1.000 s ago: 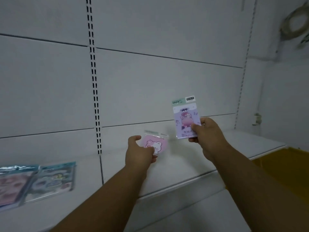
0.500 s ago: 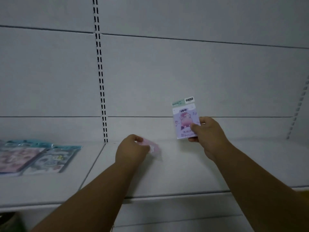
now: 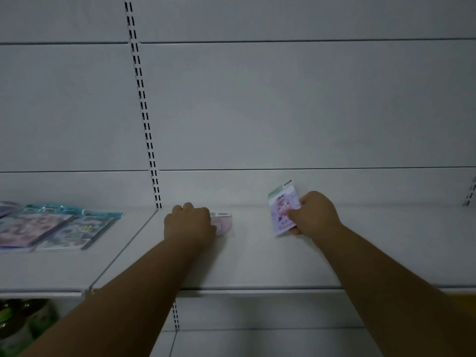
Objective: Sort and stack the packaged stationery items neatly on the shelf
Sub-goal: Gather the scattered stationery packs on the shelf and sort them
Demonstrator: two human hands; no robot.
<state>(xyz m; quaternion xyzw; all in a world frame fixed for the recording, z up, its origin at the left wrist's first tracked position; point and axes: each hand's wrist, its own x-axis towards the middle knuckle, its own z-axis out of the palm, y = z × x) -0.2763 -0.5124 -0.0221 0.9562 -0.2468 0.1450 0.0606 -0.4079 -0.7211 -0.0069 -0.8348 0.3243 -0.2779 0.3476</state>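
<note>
Several larger blue-edged stationery packs (image 3: 59, 228) already lie flat at the shelf's (image 3: 257, 266) left end. The left hand (image 3: 189, 222) grips a pink pack (image 3: 222, 224) resting on the shelf; the right hand (image 3: 315, 215) pinches a purple pack (image 3: 282, 207), tilted and apparently not yet laid down. Both likely still need placing.

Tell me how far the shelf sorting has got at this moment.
Done: larger packets lie side by side at the shelf's left. In hand: the left hand sets a pink packet on the shelf; the right hand grips a purple packet, tilted and not laid flat. Left: placing both neatly.
</note>
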